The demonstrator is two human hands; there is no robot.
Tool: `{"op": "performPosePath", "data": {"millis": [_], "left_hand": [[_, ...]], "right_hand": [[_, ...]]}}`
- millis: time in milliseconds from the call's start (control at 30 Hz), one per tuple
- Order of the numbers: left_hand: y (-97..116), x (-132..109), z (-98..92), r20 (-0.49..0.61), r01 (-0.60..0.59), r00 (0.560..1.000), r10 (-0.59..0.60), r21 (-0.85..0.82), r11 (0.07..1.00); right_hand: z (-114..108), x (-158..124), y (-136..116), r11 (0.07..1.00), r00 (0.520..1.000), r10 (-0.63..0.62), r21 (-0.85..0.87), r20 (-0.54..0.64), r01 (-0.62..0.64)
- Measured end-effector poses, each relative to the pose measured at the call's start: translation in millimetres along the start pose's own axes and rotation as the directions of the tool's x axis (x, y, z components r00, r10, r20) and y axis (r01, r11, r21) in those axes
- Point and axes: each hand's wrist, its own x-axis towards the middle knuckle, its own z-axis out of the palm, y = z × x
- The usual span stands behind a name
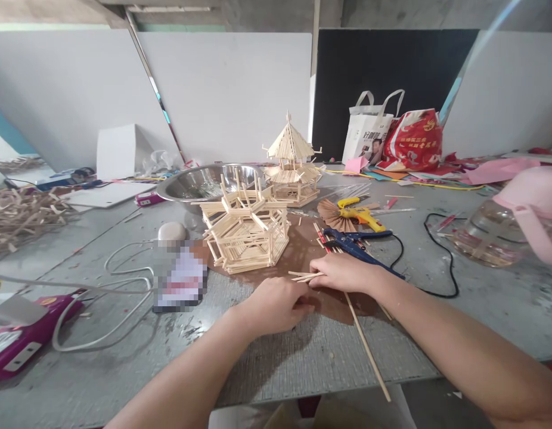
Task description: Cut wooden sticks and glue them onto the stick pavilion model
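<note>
My right hand (341, 274) is closed, with several short wooden sticks (305, 276) pinched in its fingers and pointing left. Just left of it, my left hand (276, 307) is curled close to the stick ends; what its fingertips hold, if anything, is hidden. A long wooden stick (368, 345) runs from under my right wrist toward the table's front edge. Beyond my hands stands an open six-sided stick frame (249, 229) on a brown board (298, 235). Blue-handled pliers (359, 247) lie beyond my right wrist, beside more sticks.
Behind the frame are a metal bowl (182, 182) and a stick pagoda (291, 155). A yellow glue gun (363, 215) lies to the right, before a pink-lidded jug (495, 229). On the left, white cables (124, 292) trail near a purple power strip (43, 328).
</note>
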Motion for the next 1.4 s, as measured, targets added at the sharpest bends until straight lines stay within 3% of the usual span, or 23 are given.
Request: {"op": "performPosePath", "data": {"millis": [167, 333, 633, 833, 1100, 1300, 1400], "left_hand": [[-0.6, -0.8, -1.3, 0.128, 0.053, 0.990, -0.064, 0.089, 0.995], [0.1, 0.5, -6.0, 0.195, 0.063, 0.978, -0.076, 0.072, 0.995], [-4.9, 3.5, 1.8, 0.148, 0.155, 0.971, -0.186, 0.194, 0.969], [-6.8, 6.6, 5.8, 0.098, 0.234, 0.960, -0.261, 0.226, 0.946], [-7.1, 9.1, 7.9, 0.012, 0.314, 0.947, -0.321, 0.172, 0.934], [-5.9, 9.1, 5.1, 0.043, 0.334, 0.939, -0.341, 0.114, 0.935], [-5.7, 8.6, 4.7, 0.084, 0.350, 0.930, -0.359, 0.107, 0.931]], "right_hand": [[-0.9, -0.2, 6.2, 1.000, 0.999, 0.000, 0.008, -0.042, 0.000], [1.4, 3.3, 14.1, 0.993, 0.986, -0.104, 0.045, -0.130, 0.111], [15.4, 14.8, 10.1, 0.986, 0.951, -0.078, 0.117, -0.298, 0.117], [7.2, 13.0, 17.5, 0.971, 0.913, -0.033, 0.205, -0.406, 0.126], [-7.3, 5.6, 35.9, 0.917, 0.951, 0.113, 0.399, -0.287, 0.012], [-13.7, -1.4, 32.6, 0.892, 0.999, -0.030, 0.451, -0.014, 0.033], [-12.4, -0.5, 27.6, 0.936, 0.997, -0.075, 0.346, 0.013, 0.066]]}}
